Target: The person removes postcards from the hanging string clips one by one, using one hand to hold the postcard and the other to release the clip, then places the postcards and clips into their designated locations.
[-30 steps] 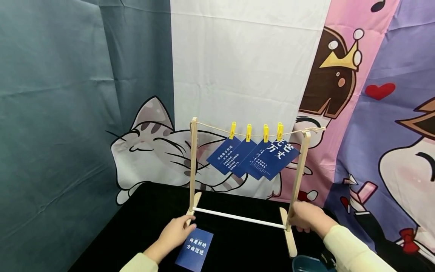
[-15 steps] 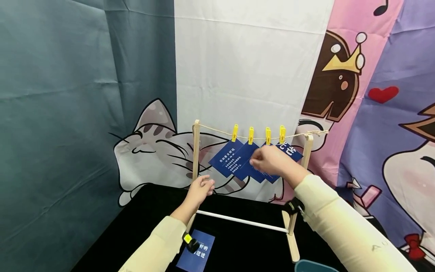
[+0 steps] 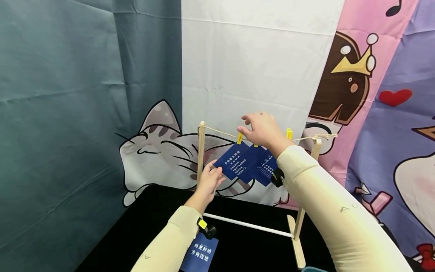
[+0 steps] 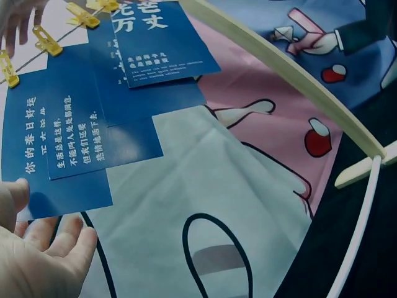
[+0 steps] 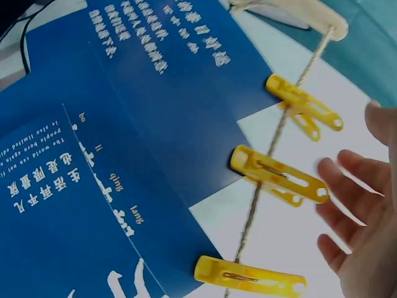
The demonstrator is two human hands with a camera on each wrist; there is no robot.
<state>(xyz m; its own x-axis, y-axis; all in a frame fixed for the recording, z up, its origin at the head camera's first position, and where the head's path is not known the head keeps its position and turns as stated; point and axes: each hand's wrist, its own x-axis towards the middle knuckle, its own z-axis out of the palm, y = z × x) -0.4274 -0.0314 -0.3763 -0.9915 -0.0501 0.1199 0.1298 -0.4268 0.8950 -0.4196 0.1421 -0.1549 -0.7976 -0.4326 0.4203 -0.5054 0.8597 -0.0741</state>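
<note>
Blue printed cards hang overlapping from a string (image 3: 221, 132), each under a yellow clothespin. My left hand (image 3: 208, 183) pinches the lower left corner of the leftmost card (image 4: 68, 192), thumb in front and fingers behind. My right hand (image 3: 263, 130) is over the string beside the leftmost clothespin (image 5: 304, 102), its fingers spread and apart from it in the right wrist view. A second clothespin (image 5: 279, 174) and a third clothespin (image 5: 248, 276) sit along the string. In the head view the right hand and forearm hide part of the row.
The string is tied between two wooden posts, a left post (image 3: 201, 147) and a right post (image 3: 300, 223), joined low down by a white rod (image 3: 248, 225). Another blue card (image 3: 200, 255) lies on the black tabletop (image 3: 251, 253). A teal container's rim (image 3: 312, 269) shows at the bottom edge.
Both hands have risen from the stand's base. My left hand has reached the leftmost card and pinched it; my right hand has moved up and left to the leftmost clothespin.
</note>
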